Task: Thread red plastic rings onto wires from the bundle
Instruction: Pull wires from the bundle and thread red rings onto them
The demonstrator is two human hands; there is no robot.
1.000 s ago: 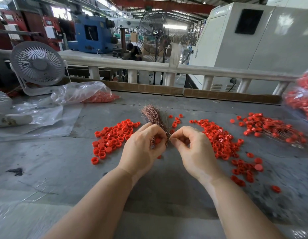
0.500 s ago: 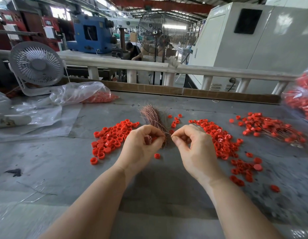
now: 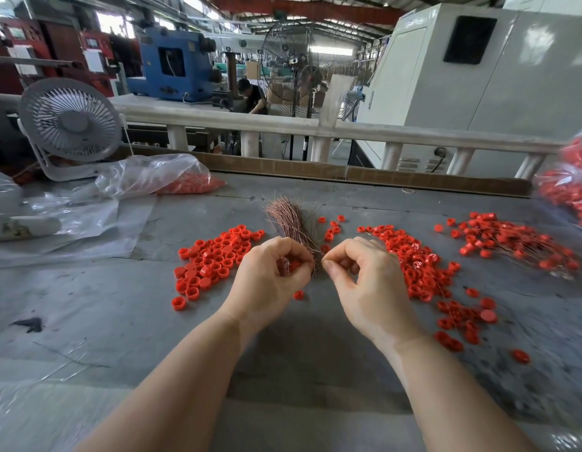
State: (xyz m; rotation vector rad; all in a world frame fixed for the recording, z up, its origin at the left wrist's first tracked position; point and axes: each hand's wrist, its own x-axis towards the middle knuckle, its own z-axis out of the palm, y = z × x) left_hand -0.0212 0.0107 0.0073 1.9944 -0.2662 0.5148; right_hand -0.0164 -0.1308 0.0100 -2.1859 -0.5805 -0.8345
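Note:
A bundle of thin copper-coloured wires point(image 3: 289, 220) lies on the grey table point(image 3: 87, 305), fanned out away from me. My left hand point(image 3: 270, 282) curls round the bundle's near end and holds a red plastic ring point(image 3: 295, 265) inside its fingers. Just to its right, my right hand point(image 3: 361, 278) pinches thumb and forefinger together at the bundle's tip; a single wire there is too fine to make out. Loose red rings lie in a pile at the left point(image 3: 214, 259) and another at the right point(image 3: 416, 262). Rings on wires point(image 3: 514, 243) lie far right.
A white desk fan point(image 3: 71, 123) stands at the back left beside clear plastic bags, one with red rings point(image 3: 185, 185). Another bag of red rings point(image 3: 573, 187) sits at the right edge. One stray ring point(image 3: 298, 295) lies between my hands. A white railing point(image 3: 315, 128) borders the table's far side.
Both hands have shifted slightly away from me along the bundle. My right thumb and forefinger have closed tighter at the wire tips. The piles have not moved.

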